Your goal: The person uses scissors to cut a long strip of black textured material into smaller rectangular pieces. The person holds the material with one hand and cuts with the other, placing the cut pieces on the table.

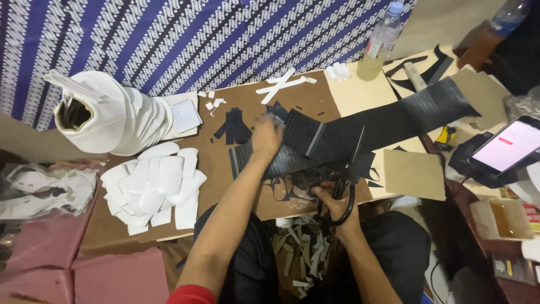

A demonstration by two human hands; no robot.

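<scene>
My left hand (265, 137) presses flat on the black sheet (337, 135), fingers blurred, seemingly spread and gripping nothing. The sheet lies across the brown cardboard (247, 169) on the surface, running toward the upper right. It looks thin, floppy and faintly ribbed; likely light, prone to curl, so best pinned near the cut edge. My right hand (332, 204) is closed through the loops of black scissors (343, 194), at the sheet's near edge. Pale offcuts (301, 247) litter my lap. White rounded foam pieces (154, 188) are stacked left, beside a white roll (112, 118).
</scene>
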